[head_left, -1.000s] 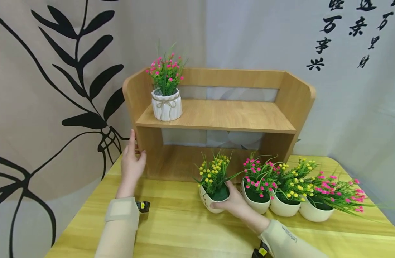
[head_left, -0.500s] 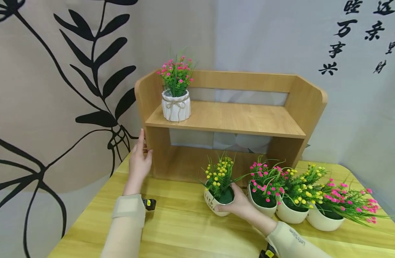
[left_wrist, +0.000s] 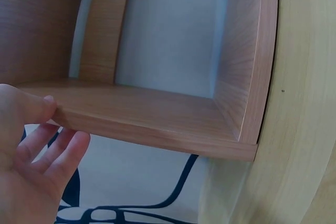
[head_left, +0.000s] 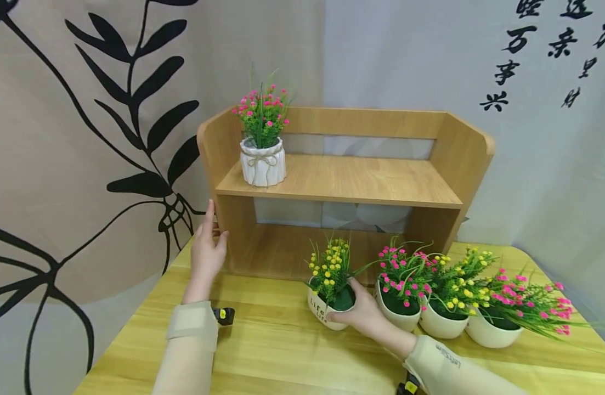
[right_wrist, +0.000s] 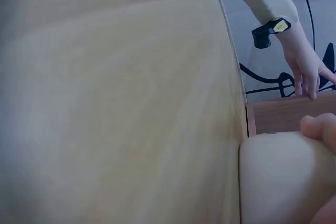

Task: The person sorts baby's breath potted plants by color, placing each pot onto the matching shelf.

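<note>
In the head view my right hand (head_left: 363,314) grips a white pot (head_left: 326,311) of small yellow flowers (head_left: 330,269) by its right side, thumb at the front. Dark lettering shows on the pot, which stands in front of the shelf; the right wrist view catches its pale wall (right_wrist: 286,177) close up. My left hand (head_left: 207,252) is at the left side panel of the wooden shelf (head_left: 341,174). In the left wrist view its thumb lies at the panel's front edge (left_wrist: 157,132), with the other fingers (left_wrist: 71,156) loosely extended along the outer face.
On the upper board, at the left, stands a ribbed white pot (head_left: 263,163) with pink flowers. Right of my right hand sit a pink-flowered pot (head_left: 398,312), a yellow-flowered pot (head_left: 442,323) and another pink-flowered pot (head_left: 492,331), along the wooden table (head_left: 272,356).
The head view has swung right and partly back. Lettering on the gripped pot now faces more to the front than a second ago. Both hands keep their places.
</note>
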`<state>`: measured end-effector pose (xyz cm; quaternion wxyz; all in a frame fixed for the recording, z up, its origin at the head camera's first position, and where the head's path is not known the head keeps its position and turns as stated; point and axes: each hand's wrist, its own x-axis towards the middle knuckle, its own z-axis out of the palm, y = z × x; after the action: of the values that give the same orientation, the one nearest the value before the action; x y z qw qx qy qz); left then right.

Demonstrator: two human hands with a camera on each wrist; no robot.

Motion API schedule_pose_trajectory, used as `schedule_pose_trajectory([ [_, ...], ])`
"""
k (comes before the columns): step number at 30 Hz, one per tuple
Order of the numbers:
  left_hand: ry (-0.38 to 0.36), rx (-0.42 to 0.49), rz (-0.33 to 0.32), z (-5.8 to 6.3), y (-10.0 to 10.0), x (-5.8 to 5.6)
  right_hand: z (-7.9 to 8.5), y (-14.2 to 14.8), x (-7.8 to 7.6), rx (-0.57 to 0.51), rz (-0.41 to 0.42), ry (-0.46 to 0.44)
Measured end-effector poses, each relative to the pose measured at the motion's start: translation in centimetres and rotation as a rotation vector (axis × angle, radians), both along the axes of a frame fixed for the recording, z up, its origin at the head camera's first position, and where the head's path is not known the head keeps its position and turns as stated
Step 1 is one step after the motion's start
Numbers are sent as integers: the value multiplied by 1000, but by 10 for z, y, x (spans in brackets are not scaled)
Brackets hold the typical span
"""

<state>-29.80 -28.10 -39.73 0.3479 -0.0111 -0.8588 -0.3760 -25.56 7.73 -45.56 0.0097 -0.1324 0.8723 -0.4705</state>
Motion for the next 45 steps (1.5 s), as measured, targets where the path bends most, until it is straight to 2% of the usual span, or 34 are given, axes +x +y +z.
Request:
schedule_pose_trajectory([
  [5, -10, 1, 5, 2, -1, 2, 1, -1, -1, -5, -7, 1],
  [12, -1, -13, 5, 2, -1, 1, 8, 0, -1, -91, 47, -12],
  [16, 0, -15, -5, 2, 0, 0, 16, 3, -2, -128, 114, -15],
  [22, -6, -12, -3, 0, 1, 1, 30, 6, -3, -152, 271, -35],
  [26, 1, -15, 0, 0, 0, 0, 43, 6, -4, -149, 361, 10],
  [33, 4, -15, 5, 0, 1, 0, 60, 4, -3, -147, 412, 15],
  [41, 4, -15, -5, 1, 2, 1, 53, -5, -9, -153, 470, 50],
  [45, 1, -17, 1, 0, 2, 1, 47, -13, -13, -163, 471, 48],
])
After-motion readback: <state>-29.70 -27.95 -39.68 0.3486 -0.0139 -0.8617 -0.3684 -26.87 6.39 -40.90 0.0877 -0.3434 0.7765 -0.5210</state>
